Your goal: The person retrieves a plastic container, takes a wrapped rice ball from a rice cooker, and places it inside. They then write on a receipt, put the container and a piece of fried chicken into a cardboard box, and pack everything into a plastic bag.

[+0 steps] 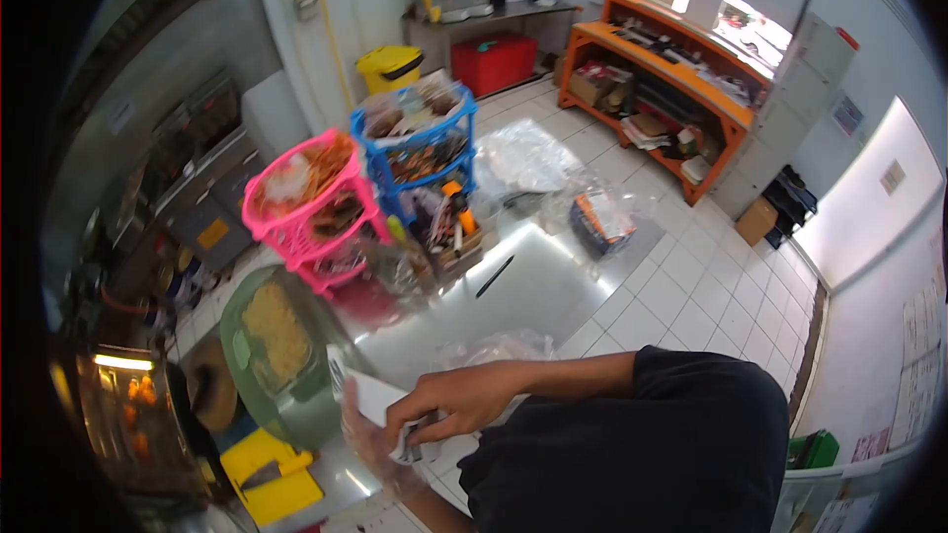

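My left hand (363, 431), in a clear plastic glove, supports a white paper packet (375, 397) with some dark print at its far end. My bare right hand (444, 407) reaches across from the right, its fingers closed on the packet's near edge. Just beyond the hands stands a green tub (240, 341) with a clear container of pale yellow shredded food (276, 331) in it. A yellow cutting board (259, 503) with a yellow-handled knife (276, 470) lies below the tub. What the packet holds, if anything, is hidden.
On the metal table (415, 331) are a black pen (495, 276), a clear plastic bag (504, 347) and a packaged bundle (602, 222). Pink (296, 227) and blue (420, 153) basket racks stand at its far side. A lit food warmer (128, 415) is at left.
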The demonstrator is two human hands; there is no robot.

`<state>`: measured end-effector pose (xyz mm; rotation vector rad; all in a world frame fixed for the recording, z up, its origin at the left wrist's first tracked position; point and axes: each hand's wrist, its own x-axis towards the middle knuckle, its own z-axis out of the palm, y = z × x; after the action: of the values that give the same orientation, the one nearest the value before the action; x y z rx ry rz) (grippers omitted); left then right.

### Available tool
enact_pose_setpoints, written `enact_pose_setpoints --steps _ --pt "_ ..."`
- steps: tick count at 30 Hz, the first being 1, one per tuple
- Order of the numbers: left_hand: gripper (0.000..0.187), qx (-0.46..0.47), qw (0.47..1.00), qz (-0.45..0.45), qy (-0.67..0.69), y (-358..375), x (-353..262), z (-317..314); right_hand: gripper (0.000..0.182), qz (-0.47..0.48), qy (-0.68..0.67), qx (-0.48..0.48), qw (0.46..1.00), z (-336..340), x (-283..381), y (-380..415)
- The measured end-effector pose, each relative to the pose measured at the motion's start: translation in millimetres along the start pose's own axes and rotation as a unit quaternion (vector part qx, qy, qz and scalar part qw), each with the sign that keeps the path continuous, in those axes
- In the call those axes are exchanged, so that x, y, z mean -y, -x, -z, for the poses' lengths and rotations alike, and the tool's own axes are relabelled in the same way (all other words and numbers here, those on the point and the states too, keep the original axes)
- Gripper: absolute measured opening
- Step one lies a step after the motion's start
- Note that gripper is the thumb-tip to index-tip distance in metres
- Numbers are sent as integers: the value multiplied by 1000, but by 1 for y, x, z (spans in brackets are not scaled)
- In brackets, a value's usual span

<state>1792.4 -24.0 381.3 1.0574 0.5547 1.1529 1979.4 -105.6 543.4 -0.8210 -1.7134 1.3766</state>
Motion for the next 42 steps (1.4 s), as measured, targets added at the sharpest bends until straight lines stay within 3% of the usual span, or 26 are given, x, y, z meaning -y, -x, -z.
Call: enact_pose_setpoints --steps 1,3,4,7,10,12,13,14,17,20,23,25,26,28,29,32,35,38,39,42 --pt "59 -12 996 -69 -56 -5 -12 -6 26 36 17 15 999 -4 -9 2" --pt "59 -89 994 -51 -28 -12 -29 -11 28 -10 5 67 998 -13 -10 5" --pt "58 -144 987 23 74 -21 -31 -16 29 -31 5 97 995 -12 -10 6" --pt "57 -173 983 54 24 -29 -55 -42 28 -55 16 163 985 -14 -16 7" --pt "63 -179 982 55 10 -35 -53 -57 21 -117 46 168 978 -5 -15 4" --pt "68 -109 993 17 30 -27 -44 -60 19 -62 76 -64 993 1 -30 -4" --pt "71 -69 997 1 42 -23 -41 -63 19 -58 68 -183 979 4 -39 -11" --pt "73 -49 996 -54 -42 -19 -40 -68 18 -53 59 -301 950 6 -49 -21" --pt "84 3 944 -192 -270 -10 -38 -72 20 7 40 -344 938 14 -72 -37" --pt "90 47 963 -133 -231 5 -39 -76 21 -51 -73 -362 928 13 -78 -46" --pt "93 38 972 -112 -201 21 -28 -79 24 -19 -74 -424 902 14 -75 -60" --pt "93 44 946 -166 -274 28 -15 -73 25 -14 -78 -448 891 15 -73 -67" --pt "94 48 931 -190 -309 29 -16 -73 25 -16 -69 -450 890 14 -70 -69" --pt "85 6 998 -58 -33 27 -25 -74 25 -25 -50 -452 890 11 -67 -71" --pt "81 -17 994 10 109 21 -31 -74 25 -14 -48 -447 893 8 -68 -72" --pt "64 -70 975 113 177 -1 -30 -62 26 -5 -26 -424 905 -4 -75 -75" --pt "53 -142 981 105 83 -23 -51 -74 27 -9 22 -394 919 -11 -97 -72" --pt "56 -120 939 59 317 -31 -59 -65 26 -81 101 -290 948 -16 -91 -48" --pt "52 -212 938 91 259 -31 -77 -69 24 -139 149 -222 954 -13 -86 -36" --pt "43 -75 941 30 330 -36 -68 -28 22 -176 139 -134 965 -16 -94 -12"
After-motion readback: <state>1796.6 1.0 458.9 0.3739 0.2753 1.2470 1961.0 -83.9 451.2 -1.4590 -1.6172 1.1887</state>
